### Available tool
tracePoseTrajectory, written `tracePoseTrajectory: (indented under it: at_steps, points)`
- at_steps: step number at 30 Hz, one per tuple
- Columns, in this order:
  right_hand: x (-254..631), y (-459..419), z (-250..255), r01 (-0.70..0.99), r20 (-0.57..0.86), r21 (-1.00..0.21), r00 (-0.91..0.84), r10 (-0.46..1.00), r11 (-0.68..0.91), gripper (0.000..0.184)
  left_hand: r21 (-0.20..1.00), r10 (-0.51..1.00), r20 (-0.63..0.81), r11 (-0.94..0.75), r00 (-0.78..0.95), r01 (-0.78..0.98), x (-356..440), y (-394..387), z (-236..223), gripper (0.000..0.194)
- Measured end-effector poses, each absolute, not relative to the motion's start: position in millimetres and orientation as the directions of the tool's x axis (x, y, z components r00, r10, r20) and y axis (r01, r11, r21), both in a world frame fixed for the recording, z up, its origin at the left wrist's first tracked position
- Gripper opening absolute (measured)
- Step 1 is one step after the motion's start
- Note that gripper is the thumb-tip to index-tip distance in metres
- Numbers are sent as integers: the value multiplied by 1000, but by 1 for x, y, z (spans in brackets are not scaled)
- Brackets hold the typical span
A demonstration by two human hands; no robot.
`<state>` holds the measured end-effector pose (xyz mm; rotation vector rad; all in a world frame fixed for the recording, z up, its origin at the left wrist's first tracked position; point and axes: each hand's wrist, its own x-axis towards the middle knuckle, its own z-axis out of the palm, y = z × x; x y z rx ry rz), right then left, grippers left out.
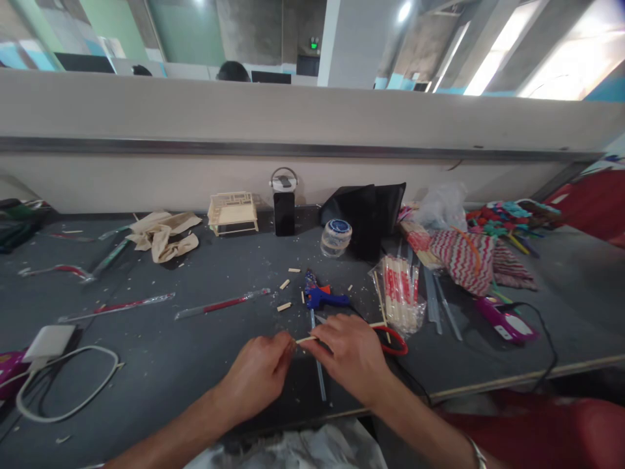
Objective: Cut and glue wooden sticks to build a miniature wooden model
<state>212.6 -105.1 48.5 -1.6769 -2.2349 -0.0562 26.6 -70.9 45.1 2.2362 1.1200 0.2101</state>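
Observation:
Between my two hands is a short pale wooden stick (306, 339). My left hand (261, 368) is closed on one end and my right hand (352, 348) pinches the other. Scissors with red handles (398, 345) lie beside and partly under my right hand. Just beyond the hands rests a blue hot glue gun (327, 299). A clear glue stick (319, 374) lies on the table below the held stick. Several cut wood pieces (284, 307) are scattered near the gun. Farther back stands a small wooden model bed (233, 215).
A phone (284, 213) leans upright at the back, near a clear jar (335, 238). Bagged wooden sticks (403, 293), a zigzag-patterned pouch (461, 260) and a purple device (505, 320) lie right. Left are wrapped red sticks (222, 304), beige cloth (166, 234) and a charger cable (114, 374).

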Motion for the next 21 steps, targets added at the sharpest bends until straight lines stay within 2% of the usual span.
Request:
tracePoseTrajectory:
  at_steps: [6, 10, 15, 18, 21]
  points:
    - [203, -116, 45, 966, 277, -96, -205, 939, 239, 26, 597, 752, -170, -436, 637, 674, 26, -71, 34, 19]
    - [202, -119, 46, 974, 234, -99, -174, 957, 202, 23, 597, 741, -185, -437, 646, 673, 27, -74, 34, 18]
    - [205, -118, 47, 964, 165, -133, -206, 965, 228, 22, 563, 737, -203, -450, 644, 693, 28, -75, 37, 18]
    - [203, -119, 46, 964, 192, -155, -185, 964, 216, 22, 536, 738, -188, -477, 649, 697, 29, -74, 36, 19]
    - [195, -120, 44, 978, 230, -116, -141, 963, 171, 22, 494, 740, -180, -501, 648, 710, 32, -71, 32, 19]
